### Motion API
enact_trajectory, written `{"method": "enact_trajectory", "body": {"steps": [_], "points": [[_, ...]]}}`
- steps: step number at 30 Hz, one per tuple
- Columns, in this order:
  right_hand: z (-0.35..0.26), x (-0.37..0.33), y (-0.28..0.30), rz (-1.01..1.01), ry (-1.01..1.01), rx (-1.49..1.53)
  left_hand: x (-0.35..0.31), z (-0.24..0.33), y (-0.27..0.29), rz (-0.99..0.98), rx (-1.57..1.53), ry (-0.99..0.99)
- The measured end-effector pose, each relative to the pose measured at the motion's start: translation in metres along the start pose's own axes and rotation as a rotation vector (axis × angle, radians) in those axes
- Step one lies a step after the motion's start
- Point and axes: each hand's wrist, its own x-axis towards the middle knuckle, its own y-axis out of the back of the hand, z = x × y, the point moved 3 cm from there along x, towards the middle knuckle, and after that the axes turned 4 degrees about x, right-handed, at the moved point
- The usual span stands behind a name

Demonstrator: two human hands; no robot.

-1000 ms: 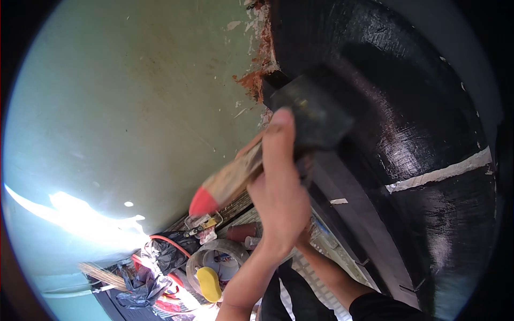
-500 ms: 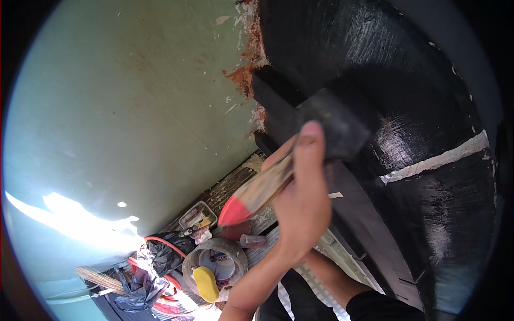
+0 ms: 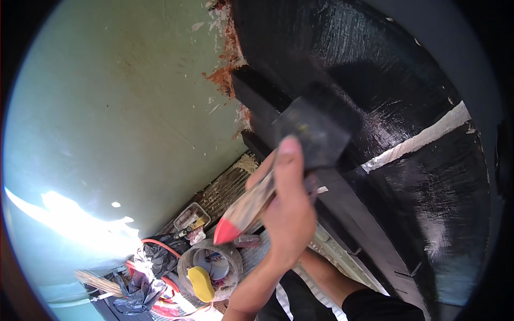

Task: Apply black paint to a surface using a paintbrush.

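Observation:
My left hand [image 3: 292,206] grips a wide paintbrush [image 3: 243,211]. Its wooden handle ends in a red tip pointing down and left, and my thumb lies along its dark head. The brush head is over a black-painted surface [image 3: 353,59] with glossy, streaked patches; whether the bristles touch it I cannot tell. From the lower right comes my right forearm [image 3: 329,278], in a black sleeve. It passes behind my left wrist, which hides my right hand.
A pale strip [image 3: 417,139] crosses the black surface. Left stands a green wall [image 3: 123,107] with a chipped orange-and-white edge. Below are a round bucket [image 3: 235,262] with a yellow sponge-like piece [image 3: 201,283], a clear tray [image 3: 193,214], black plastic bags [image 3: 144,291] and a bundle of straw [image 3: 99,281].
The whole view has shifted and turned a little. My left hand and the brush now appear lower and further left in the picture, with the grip unchanged.

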Motion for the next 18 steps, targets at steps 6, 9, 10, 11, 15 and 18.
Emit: {"method": "enact_trajectory", "body": {"steps": [6,9,10,11,15,18], "points": [[-0.005,0.007,0.004,0.007,-0.002,-0.074,-0.014,-0.042,0.036,0.09,-0.038,-0.088],[-0.003,0.006,0.005,-0.003,-0.003,-0.064,-0.017,-0.035,0.024,0.045,0.072,-0.107],[-0.002,0.005,0.006,-0.007,-0.003,-0.059,-0.016,-0.033,0.021,0.035,0.118,-0.12],[-0.001,0.004,0.007,-0.01,-0.005,-0.055,-0.016,-0.036,0.021,0.033,0.115,-0.117],[-0.003,0.004,0.006,-0.007,-0.001,-0.049,-0.015,-0.042,0.023,-0.007,0.194,-0.061],[-0.007,0.005,0.002,-0.022,0.006,-0.048,-0.015,-0.041,0.025,-0.061,0.144,0.057]]}}
